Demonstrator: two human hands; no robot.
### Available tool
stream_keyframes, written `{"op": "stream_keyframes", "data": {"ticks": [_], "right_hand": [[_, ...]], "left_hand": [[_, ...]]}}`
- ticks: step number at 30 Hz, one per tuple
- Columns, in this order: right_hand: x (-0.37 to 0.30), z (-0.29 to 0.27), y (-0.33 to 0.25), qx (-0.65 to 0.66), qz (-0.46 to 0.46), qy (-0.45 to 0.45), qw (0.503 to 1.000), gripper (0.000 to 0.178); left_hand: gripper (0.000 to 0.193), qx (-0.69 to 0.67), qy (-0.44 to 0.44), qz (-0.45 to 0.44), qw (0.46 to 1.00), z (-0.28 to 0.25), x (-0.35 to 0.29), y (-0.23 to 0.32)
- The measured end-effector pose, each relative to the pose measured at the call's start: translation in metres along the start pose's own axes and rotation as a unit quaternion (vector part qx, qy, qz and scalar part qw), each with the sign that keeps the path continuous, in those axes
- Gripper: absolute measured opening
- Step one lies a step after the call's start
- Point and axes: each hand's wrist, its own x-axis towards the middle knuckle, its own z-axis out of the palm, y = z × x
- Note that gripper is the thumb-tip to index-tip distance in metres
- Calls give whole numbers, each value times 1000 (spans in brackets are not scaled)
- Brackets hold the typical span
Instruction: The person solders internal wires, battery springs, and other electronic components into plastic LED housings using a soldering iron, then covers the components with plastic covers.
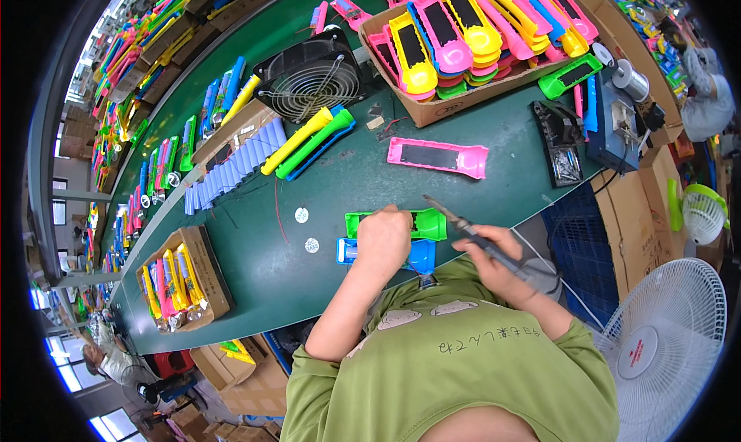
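A slim dark soldering iron point(480, 241) with a thin pointed tip is gripped in my right hand point(494, 258), its tip up and to the left above the green casing. My left hand point(385, 238) is closed, knuckles up, over a green plastic casing point(429, 224) and a blue plastic casing point(419, 255) lying side by side near the table's front edge. What its fingers pinch is hidden under the hand. A white cylindrical part sits at the blue casing's left end. Beyond them lies a pink casing point(437, 158) with a dark panel.
A cardboard box point(432, 113) of colourful casings stands at the back, beside a black metal fan point(310, 79). Blue-wrapped cylinders point(236, 167) lie in rows at left. A solder spool point(631, 81) and blue soldering station point(614, 126) stand right. A smaller box point(218, 291) sits front left.
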Motion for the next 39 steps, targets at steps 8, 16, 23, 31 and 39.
{"op": "stream_keyframes", "data": {"ticks": [8,16,23,31,39], "right_hand": [[3,29,19,-61,-75,-115,989,67],[14,20,15,-92,-71,-157,981,72],[54,3,21,-67,-110,-205,970,73],[42,8,7,-92,-96,-137,982,46],[-5,8,-2,-39,-73,25,996,18]], "left_hand": [[4,-5,10,2,1000,1,-2,2],[8,-77,35,68,994,-24,-18,-14],[20,-185,88,137,969,-19,-48,-19],[17,-183,300,10,936,24,-48,6],[14,-283,249,-91,922,13,-50,6]]}}
